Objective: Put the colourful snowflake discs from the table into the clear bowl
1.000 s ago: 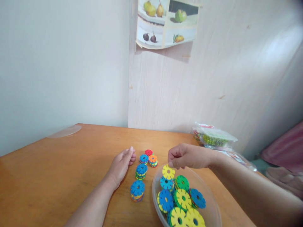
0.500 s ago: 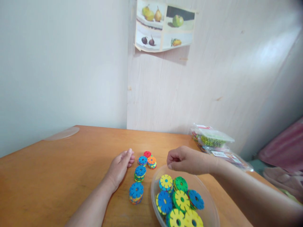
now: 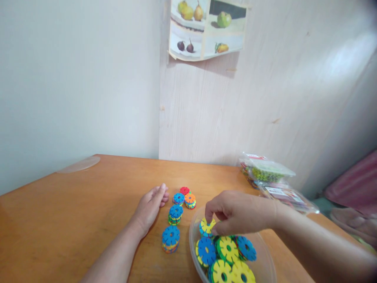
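My left hand [image 3: 151, 205] rests on its side on the table, loosely curled, thumb up, nothing visible in it. To its right stand small stacks of notched plastic discs: a blue-topped stack [image 3: 176, 212], another blue-topped stack [image 3: 171, 236] closer to me, and at the back a blue [image 3: 178, 198], an orange [image 3: 190, 199] and a red one [image 3: 184, 190]. My right hand [image 3: 235, 212] reaches over a clear plastic bowl [image 3: 266, 255], index finger and thumb apart at a yellow-topped disc stack [image 3: 205, 228]. Its other fingers are partly hidden. More disc stacks fill the bowl, including a blue disc [image 3: 203, 251].
Clear packages [image 3: 269, 173] with colourful contents lie at the table's back right. A translucent lid [image 3: 79, 164] lies at the far left edge. A fruit picture sheet [image 3: 206, 35] hangs on the wall. Pink fabric [image 3: 353, 184] shows at the right.
My right hand has come down from above the bowl's far rim to the yellow-topped stack, its thumb and index finger spreading. My left hand stays in place. The view has shifted slightly.
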Available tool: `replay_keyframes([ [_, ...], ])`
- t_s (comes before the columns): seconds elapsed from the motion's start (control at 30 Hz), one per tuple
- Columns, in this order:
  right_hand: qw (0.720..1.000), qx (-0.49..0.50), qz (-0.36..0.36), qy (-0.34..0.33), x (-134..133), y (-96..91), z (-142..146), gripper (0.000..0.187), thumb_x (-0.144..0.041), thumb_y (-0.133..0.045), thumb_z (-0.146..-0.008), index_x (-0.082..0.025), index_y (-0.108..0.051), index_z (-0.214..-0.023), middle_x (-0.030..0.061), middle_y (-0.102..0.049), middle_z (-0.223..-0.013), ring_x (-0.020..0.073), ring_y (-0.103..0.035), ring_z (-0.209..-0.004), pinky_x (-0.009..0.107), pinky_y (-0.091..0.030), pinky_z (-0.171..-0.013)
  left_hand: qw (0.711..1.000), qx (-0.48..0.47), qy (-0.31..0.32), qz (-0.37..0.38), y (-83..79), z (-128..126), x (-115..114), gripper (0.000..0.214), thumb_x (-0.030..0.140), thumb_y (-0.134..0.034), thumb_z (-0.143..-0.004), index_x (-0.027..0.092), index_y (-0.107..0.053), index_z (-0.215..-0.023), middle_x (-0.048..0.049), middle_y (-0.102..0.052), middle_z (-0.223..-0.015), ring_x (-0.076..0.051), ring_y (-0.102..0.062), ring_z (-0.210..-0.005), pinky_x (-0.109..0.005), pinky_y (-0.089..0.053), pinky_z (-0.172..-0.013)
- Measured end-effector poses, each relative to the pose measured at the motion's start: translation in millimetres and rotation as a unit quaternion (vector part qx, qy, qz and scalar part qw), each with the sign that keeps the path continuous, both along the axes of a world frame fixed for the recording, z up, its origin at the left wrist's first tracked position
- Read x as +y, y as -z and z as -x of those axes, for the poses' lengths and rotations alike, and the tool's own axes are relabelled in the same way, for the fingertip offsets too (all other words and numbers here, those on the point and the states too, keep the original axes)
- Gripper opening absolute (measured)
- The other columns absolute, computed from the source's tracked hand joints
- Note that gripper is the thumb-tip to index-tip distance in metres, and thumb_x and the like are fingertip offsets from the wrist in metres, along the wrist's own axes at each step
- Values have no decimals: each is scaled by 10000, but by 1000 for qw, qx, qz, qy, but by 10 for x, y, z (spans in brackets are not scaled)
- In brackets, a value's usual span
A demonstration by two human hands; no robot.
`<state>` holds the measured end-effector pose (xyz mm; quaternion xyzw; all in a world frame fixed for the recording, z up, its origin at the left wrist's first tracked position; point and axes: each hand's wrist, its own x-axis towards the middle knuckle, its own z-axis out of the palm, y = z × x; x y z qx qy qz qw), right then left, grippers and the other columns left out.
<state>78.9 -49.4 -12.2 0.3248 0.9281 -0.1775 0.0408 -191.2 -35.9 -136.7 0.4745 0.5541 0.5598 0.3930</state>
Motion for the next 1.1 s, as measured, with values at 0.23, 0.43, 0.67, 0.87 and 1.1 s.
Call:
replay_keyframes([
  [0.23, 998, -27, -54, 6, -31, 143, 39, 303, -466, -644, -775, -257, -684, -991, -2, -699, -832, 146, -590, -695, 230, -334, -562, 1000, 6, -2, -8, 7, 6, 12, 665, 750, -530, -755, 133, -673, -956, -118, -711, -914, -246, -659, -872, -351, -515, -769],
  [0.43, 996, -51, -70, 26, -76, 126, 85, 291, -491, -634, -770, -258, -678, -937, 9, -707, -827, 165, -594, -700, 241, -326, -559, 1000, 1, -2, -11, 28, 18, 23, 668, 749, -543, -745, 134, -677, -967, -112, -715, -914, -246, -661, -870, -355, -516, -779],
  [0.67, 996, -33, -79, 20, -82, 152, 110, 216, -406, -611, -783, -247, -696, -902, 10, -703, -792, 154, -578, -673, 243, -326, -561, 1000, -2, -2, -10, 32, 9, 20, 655, 743, -549, -746, 142, -675, -973, -105, -714, -918, -243, -660, -875, -340, -513, -768],
  [0.87, 996, 47, -56, 58, -20, 72, 59, 162, -263, -527, -823, -216, -678, -860, -19, -650, -711, 101, -507, -589, 214, -311, -520, 1000, -2, -6, -6, 7, 3, 4, 657, 752, -555, -734, 144, -681, -947, -98, -709, -902, -231, -656, -843, -329, -508, -751],
  [1.1, 987, 113, -54, 96, 483, 163, 117, 173, -266, -566, -809, -168, -671, -905, -5, -644, -755, 103, -535, -638, 206, -358, -547, 1000, 2, 8, -8, 22, 17, 7, 631, 724, -534, -776, 135, -667, -958, -110, -703, -909, -246, -653, -884, -353, -507, -784],
])
